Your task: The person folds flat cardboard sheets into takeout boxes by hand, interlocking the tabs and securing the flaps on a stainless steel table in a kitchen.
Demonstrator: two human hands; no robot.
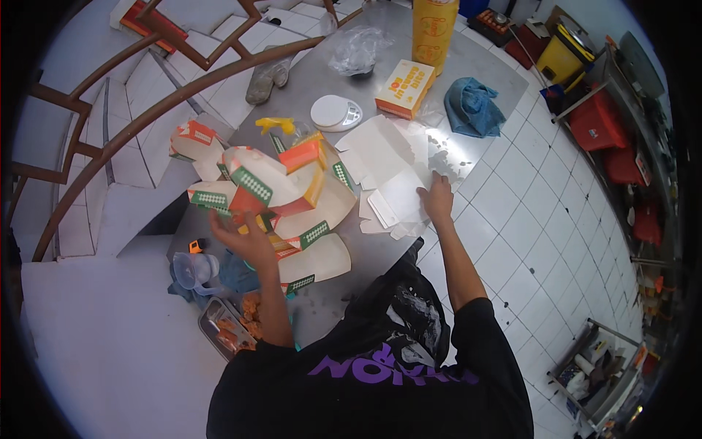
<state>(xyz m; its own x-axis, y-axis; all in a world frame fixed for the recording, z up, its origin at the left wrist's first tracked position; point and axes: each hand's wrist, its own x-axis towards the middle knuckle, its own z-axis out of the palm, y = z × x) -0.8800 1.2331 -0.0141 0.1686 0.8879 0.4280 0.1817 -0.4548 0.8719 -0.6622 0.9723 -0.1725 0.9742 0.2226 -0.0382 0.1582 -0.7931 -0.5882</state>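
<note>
My left hand (247,240) is at the lower edge of a heap of red, green and white food cartons. Its fingers close on a printed paper carton (252,189); the carton hides part of the grip. More unfolded cartons (322,262) with pale insides lie below and beside it. Over on the right, my right hand (437,199) touches the edge of white flat cardboard blanks (387,164), fingers stretched out. A smaller white folded piece (398,197) lies on top of them, just left of that hand.
On the grey metal table (504,80) stand a round white scale (336,113), a yellow-orange box (405,88) and a tall yellow container (433,33). A blue cloth (474,107) lies at right. A metal tray (223,325) of fried food sits near my left forearm. Brown railing (131,132) curves along the left.
</note>
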